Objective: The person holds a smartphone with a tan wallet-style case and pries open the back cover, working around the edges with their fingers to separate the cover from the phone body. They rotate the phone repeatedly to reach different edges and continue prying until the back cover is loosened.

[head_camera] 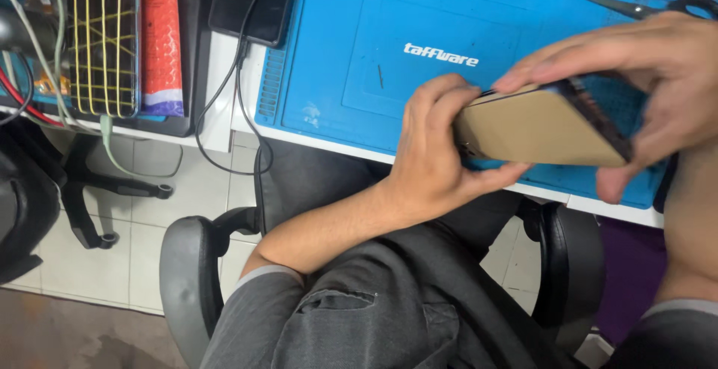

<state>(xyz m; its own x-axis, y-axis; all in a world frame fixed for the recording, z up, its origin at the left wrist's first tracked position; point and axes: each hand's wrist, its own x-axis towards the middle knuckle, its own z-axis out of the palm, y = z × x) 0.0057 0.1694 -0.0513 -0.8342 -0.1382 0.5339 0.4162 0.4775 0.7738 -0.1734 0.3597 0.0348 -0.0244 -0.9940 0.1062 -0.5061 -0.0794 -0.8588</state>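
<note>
Both hands grip the gold phone (542,126) over the blue mat (359,77): left hand (434,152) curled, right hand (643,77) arched

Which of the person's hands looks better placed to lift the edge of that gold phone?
Probably the right hand: its fingertips already lie along the upper edge of the gold phone, where a dark seam shows. The left hand wraps the phone's near end, so it seems better suited to steadying.
</note>
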